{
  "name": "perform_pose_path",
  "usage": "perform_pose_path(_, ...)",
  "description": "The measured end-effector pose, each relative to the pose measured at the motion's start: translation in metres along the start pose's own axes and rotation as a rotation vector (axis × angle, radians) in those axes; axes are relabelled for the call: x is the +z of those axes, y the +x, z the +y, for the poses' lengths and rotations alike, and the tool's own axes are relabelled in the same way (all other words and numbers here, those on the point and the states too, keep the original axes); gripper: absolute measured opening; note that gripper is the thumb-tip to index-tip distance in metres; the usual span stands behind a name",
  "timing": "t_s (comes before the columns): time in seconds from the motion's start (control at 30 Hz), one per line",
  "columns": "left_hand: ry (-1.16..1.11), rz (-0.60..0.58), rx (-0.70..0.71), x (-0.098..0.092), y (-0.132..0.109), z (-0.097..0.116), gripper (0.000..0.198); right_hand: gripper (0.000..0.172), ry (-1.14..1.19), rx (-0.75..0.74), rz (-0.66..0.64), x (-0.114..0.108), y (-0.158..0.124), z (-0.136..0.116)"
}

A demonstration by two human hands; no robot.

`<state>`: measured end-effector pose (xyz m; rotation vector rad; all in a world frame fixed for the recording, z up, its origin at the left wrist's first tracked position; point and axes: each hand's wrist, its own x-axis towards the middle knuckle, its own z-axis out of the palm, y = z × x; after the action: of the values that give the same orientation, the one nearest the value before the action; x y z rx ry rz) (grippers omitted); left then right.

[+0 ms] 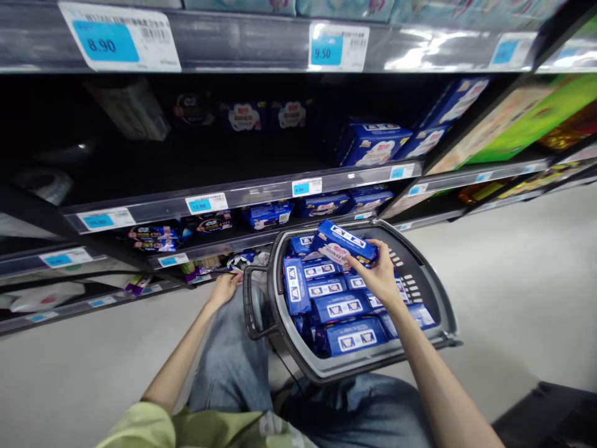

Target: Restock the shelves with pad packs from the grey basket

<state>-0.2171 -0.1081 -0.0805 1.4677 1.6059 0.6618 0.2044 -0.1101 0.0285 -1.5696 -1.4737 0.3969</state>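
Two hands (pixel 226 289) (pixel 380 277), one held pack (pixel 342 239), one basket (pixel 428 269)

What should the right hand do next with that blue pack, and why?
Probably lift it slightly toward the middle shelf: the right hand holds the blue pack above a basket crowded with similar packs, and matching blue packs stand on that shelf. It's only a guess; the picture doesn't show which way the pack is going.

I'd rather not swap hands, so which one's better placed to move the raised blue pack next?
Your right hand, I'd judge: it holds the raised blue pack over the basket, while your left hand is by your knee.
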Motion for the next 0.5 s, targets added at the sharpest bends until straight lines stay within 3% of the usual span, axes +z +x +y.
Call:
perform_pose_path(0.13,-0.085,-0.125,0.102,0.003,-0.001,0.019,0.031,0.065,0.0,0.019,-0.005,0.001,0.001,-0.001)
perform_pose_path(0.27,-0.228,-0.149,0.116,-0.016,-0.032,0.018,0.05,0.065,0.009,0.033,-0.005,0.003,0.004,0.001)
perform_pose_path(0.37,-0.546,0.033,-0.003,-0.049,-0.071,0.004,0.047,0.064,0.042,0.029,-0.01,0.006,0.007,0.004)
perform_pose_path(0.5,-0.86,0.472,-0.136,-0.111,-0.128,-0.011,0.024,0.066,0.034,0.052,-0.011,0.012,0.011,0.008)
